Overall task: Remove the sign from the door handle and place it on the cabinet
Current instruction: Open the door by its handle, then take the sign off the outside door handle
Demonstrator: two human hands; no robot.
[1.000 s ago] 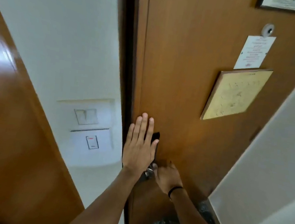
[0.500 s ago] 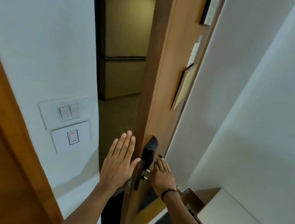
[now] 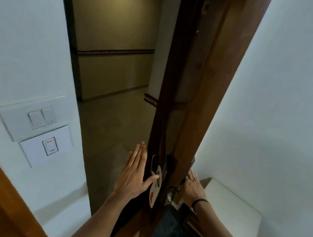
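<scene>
- On the left wall, switches (image 3: 38, 127).
- Left hand (image 3: 134, 176) open, fingers spread flat, thumb touching the outer handle (image 3: 153, 166).
- Sign (image 3: 155, 192) hangs from that handle.
- Door (image 3: 197, 103) edge-on.
- Right hand (image 3: 192, 187) open on the door's inner side.

Two hands, left (image 3: 135, 174) and right (image 3: 192, 187); one door (image 3: 196, 107); one sign (image 3: 155, 189); two switch plates (image 3: 33, 117).

Red mark on the sign (image 3: 153, 193), not legible
</scene>
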